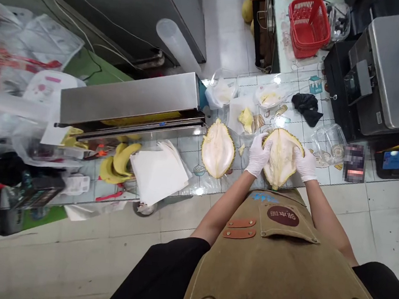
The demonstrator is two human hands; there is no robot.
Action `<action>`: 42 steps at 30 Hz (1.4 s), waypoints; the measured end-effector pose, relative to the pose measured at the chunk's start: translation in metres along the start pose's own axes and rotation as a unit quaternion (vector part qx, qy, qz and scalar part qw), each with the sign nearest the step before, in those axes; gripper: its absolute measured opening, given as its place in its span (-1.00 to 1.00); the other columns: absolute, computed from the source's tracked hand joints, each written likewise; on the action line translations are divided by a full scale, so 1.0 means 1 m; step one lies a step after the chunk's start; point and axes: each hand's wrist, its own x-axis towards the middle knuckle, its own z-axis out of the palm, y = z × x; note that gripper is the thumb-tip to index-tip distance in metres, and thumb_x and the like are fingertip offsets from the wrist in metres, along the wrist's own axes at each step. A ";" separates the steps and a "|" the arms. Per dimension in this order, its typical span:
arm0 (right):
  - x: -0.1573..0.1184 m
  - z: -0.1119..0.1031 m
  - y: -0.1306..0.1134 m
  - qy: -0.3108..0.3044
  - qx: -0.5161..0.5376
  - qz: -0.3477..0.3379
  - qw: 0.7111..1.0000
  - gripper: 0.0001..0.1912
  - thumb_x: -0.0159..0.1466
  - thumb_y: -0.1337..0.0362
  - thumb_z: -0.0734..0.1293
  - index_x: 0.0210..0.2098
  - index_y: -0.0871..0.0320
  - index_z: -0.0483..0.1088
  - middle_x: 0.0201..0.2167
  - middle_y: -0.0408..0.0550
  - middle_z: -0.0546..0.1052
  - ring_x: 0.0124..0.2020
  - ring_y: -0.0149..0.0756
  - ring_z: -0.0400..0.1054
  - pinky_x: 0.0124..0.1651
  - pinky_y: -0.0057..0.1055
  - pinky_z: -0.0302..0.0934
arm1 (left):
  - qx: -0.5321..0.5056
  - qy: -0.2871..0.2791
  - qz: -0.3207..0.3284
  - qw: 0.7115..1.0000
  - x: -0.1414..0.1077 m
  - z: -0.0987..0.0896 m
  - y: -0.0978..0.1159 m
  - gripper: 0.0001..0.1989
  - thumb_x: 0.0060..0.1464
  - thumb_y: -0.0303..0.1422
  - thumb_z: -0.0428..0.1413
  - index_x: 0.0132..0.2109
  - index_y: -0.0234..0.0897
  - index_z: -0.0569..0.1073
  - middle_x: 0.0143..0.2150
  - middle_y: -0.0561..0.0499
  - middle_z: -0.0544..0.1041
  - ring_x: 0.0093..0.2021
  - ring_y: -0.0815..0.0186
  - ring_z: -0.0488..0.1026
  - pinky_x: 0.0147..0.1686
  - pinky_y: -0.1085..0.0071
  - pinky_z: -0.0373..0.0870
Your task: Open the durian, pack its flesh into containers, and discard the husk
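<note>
Left hand point(258, 155), right hand point(305, 164), both white-gloved, clamped on opposite edges of one durian husk half point(281, 159)

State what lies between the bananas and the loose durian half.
A stack of white paper lies between the bananas and the durian half, in the head view.

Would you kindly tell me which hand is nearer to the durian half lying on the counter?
The left hand is nearer, beside the durian half; the right hand is farther, past the held half.
</note>
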 end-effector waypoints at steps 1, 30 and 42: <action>0.000 0.001 0.000 0.002 0.003 0.003 1.000 -0.30 0.35 -0.47 0.24 -0.34 0.06 0.42 -0.42 -0.05 0.50 -0.32 -0.15 0.26 -0.11 -0.21 0.24 | 0.002 -0.004 -0.004 1.000 0.001 -0.001 0.000 -0.71 0.48 -0.28 0.15 0.23 -0.24 0.54 0.22 -0.21 0.64 0.24 0.07 0.57 0.34 0.14 0.47; 0.000 0.012 0.006 0.050 0.023 0.018 0.998 -0.31 0.34 -0.45 0.24 -0.34 0.08 0.45 -0.42 -0.05 0.53 -0.31 -0.15 0.28 -0.14 -0.22 0.28 | -0.034 -0.024 0.014 0.999 0.015 -0.003 0.002 -0.71 0.44 -0.33 0.17 0.23 -0.25 0.55 0.25 -0.24 0.65 0.26 0.04 0.60 0.37 0.03 0.47; 0.021 0.006 0.017 -0.004 0.026 -0.048 0.999 -0.29 0.25 -0.46 0.30 -0.34 0.12 0.46 -0.44 -0.08 0.51 -0.33 -0.17 0.31 -0.24 -0.27 0.20 | -0.010 0.009 0.110 0.994 0.010 -0.020 0.034 -0.74 0.28 -0.47 0.27 0.10 -0.28 0.62 0.09 -0.20 0.69 0.12 0.09 0.63 0.25 0.14 0.53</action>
